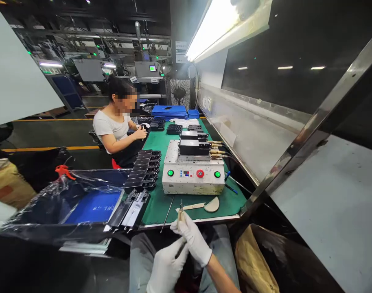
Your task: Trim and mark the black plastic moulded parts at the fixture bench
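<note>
Both my hands wear white gloves and are close together over my lap, at the front edge of the green table. My right hand (195, 241) is closed around a small tan piece with thin dark metal prongs (181, 209) pointing up; its exact kind does not show. Just below and left of it, my left hand (166, 265) has curled fingers, their tips against or behind the right hand. What they hold, if anything, is hidden. On the table ahead lie a thin metal rod (167, 213), a pale flat strip (192, 206) and a pale half-round piece (212, 204).
A white machine (193, 181) with green and red buttons carries black housings (193, 147). Rows of black parts (143, 169) line the table's (154, 211) left edge, beside a plastic-lined bin (94, 207). A co-worker (112, 126) sits at left. A metal post (308, 126) slants at right.
</note>
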`<state>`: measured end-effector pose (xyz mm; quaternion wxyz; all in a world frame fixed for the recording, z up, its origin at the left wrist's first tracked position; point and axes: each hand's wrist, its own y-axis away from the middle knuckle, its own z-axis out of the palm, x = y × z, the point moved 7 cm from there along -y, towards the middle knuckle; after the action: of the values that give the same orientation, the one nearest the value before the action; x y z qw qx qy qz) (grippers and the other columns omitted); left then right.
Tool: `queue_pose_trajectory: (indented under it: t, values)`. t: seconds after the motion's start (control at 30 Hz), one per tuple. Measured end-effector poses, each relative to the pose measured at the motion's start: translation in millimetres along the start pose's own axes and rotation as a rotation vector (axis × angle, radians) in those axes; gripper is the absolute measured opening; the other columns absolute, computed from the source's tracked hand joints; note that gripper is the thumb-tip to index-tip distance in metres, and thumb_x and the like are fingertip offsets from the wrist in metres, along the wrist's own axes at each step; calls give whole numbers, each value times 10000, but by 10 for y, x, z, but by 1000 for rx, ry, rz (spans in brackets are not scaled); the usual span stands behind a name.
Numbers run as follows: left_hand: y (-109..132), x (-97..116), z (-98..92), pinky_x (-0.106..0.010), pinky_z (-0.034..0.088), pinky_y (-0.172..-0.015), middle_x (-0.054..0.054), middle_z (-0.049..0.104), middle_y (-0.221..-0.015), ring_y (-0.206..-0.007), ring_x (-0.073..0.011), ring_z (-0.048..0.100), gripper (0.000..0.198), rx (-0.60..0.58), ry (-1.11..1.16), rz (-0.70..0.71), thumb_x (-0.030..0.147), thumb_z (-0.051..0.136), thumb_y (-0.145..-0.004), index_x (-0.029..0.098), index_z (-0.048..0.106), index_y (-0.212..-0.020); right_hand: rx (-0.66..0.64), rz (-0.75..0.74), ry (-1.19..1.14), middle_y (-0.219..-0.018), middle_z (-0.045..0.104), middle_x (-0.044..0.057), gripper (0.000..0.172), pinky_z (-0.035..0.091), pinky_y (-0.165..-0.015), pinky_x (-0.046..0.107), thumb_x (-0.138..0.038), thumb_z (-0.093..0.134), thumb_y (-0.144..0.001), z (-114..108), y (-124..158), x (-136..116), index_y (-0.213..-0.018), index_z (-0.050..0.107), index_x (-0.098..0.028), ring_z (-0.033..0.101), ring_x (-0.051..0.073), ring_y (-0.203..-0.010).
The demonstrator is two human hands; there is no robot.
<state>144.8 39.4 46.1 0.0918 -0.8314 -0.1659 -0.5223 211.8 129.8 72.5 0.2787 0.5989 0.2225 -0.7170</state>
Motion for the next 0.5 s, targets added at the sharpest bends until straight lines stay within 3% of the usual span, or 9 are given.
queue_pose_trajectory:
  t: [0.1,0.13,0.23,0.3,0.33,0.37,0.43,0.5]
  values:
    - [-33,-124,242,-379,572,-990,-83,809,-1232,-1079,-316,778,510,-328,-135,25,616,590,-921,407,697,-1373,35,-185,411,-1100,690,132,735,611,-819,391,-767,210,-1014,-405,-320,-758,-1346,526,-192,737,231,-931]
    - [-33,-277,278,-391,564,-1012,-59,791,-1283,-1143,-322,759,501,-413,-196,18,625,556,-931,426,695,-1369,28,-224,705,-1053,691,126,789,606,-758,361,-732,42,-1024,-531,-475,-1075,-1310,530,-182,729,214,-864]
    - [-105,-1045,191,-409,540,-1044,-47,786,-1307,-1216,-312,727,460,-526,-478,-46,525,455,-978,375,750,-1298,77,-258,1025,-966,681,115,754,562,-794,359,-659,25,-1055,-993,-1050,-2072,-1189,588,-175,677,208,-806]
    - [-237,-1676,-56,-420,490,-1096,-94,773,-1328,-1251,-305,702,469,-430,-780,-135,377,436,-963,278,768,-1279,102,-283,1245,-1013,685,143,569,506,-900,384,-647,329,-1052,-1235,-1459,-2646,-1071,642,-173,653,257,-955]
    - [-299,-1970,-184,-523,429,-1148,-180,695,-1433,-1357,-387,619,521,-377,-849,-196,345,523,-896,186,724,-1350,101,-286,1354,-1034,686,165,492,479,-932,397,-611,461,-1024,-1327,-1652,-2863,-1029,663,-162,639,286,-1011]
    - [-363,-2198,-287,-581,335,-1204,-200,613,-1526,-1459,-428,506,589,-318,-899,-198,363,574,-855,159,689,-1395,79,-282,1457,-1035,691,180,427,460,-942,402,-565,572,-984,-1398,-1828,-3022,-980,682,-153,631,306,-1036]
    - [-474,-2481,-429,-576,264,-1230,-118,626,-1534,-1489,-400,466,537,-171,-970,-118,416,517,-895,253,717,-1367,-2,-259,1638,-1003,710,182,339,444,-923,390,-486,707,-908,-1496,-2109,-3189,-912,715,-147,639,318,-1025]
    - [-534,-2632,-472,-539,264,-1220,-45,691,-1467,-1448,-352,515,484,-70,-998,-66,398,426,-944,335,765,-1284,-102,-233,1781,-963,732,157,292,443,-882,366,-446,749,-875,-1557,-2281,-3213,-901,745,-156,658,302,-980]
